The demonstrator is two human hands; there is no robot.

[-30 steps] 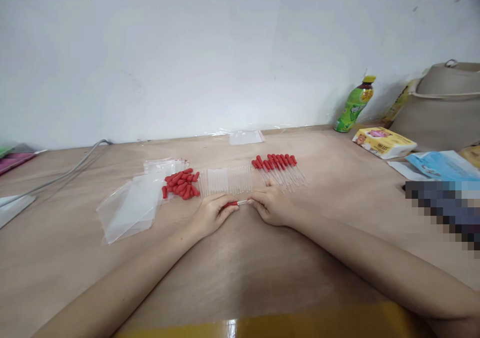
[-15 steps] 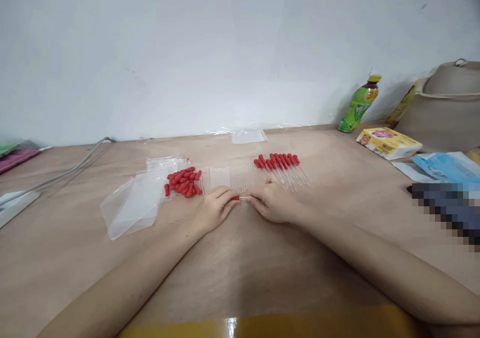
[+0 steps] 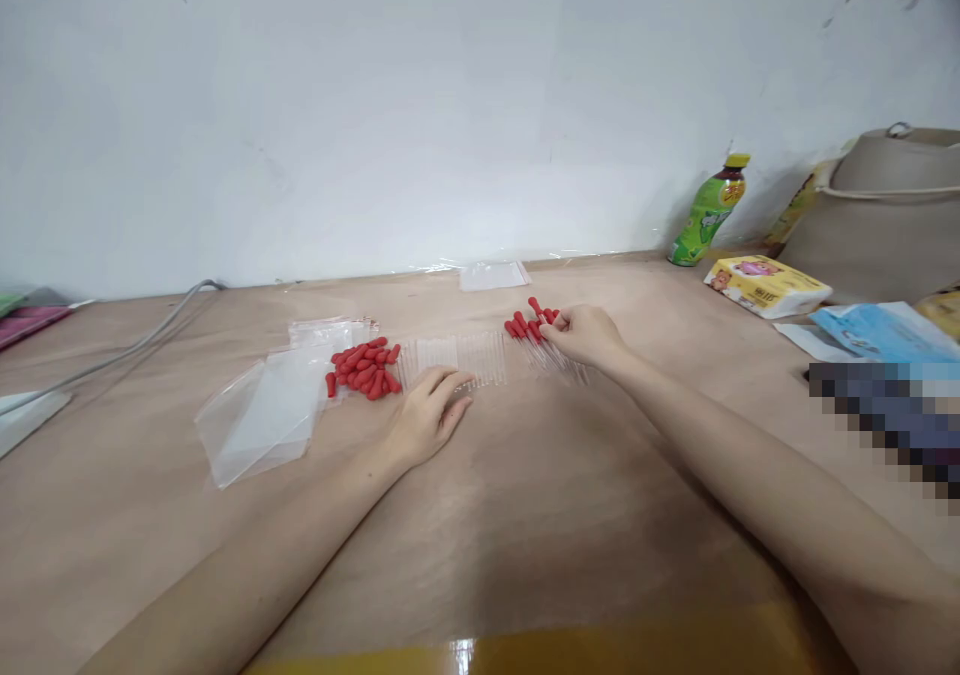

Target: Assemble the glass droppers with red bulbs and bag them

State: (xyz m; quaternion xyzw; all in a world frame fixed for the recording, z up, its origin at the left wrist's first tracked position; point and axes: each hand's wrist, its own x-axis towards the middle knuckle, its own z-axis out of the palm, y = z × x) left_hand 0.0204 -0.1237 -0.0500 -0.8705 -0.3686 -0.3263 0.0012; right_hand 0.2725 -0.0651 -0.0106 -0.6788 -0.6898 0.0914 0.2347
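My left hand [image 3: 431, 413] rests at the near edge of a row of clear glass tubes [image 3: 491, 357], its thumb and fingers apart and nothing between them. To its left lies a heap of red rubber bulbs [image 3: 365, 367]. My right hand [image 3: 589, 333] pinches a dropper [image 3: 534, 307], a thin clear tube with a red bulb at its far end. It is held over a group of finished-looking droppers [image 3: 519, 323] with red bulbs pointing away from me. The hand hides part of that group.
Clear plastic bags [image 3: 266, 410] lie left of the bulbs, and a small zip bag [image 3: 493, 276] lies near the wall. At the right are a green bottle [image 3: 709, 210], a yellow tissue pack [image 3: 769, 285], a blue packet [image 3: 885, 330] and a beige bag [image 3: 862, 235]. A grey cable [image 3: 150, 335] runs at the left.
My right hand has moved away from my left, up and right to the dropper group, carrying the dropper. My left hand has let go of the red bulb and its fingers have parted.
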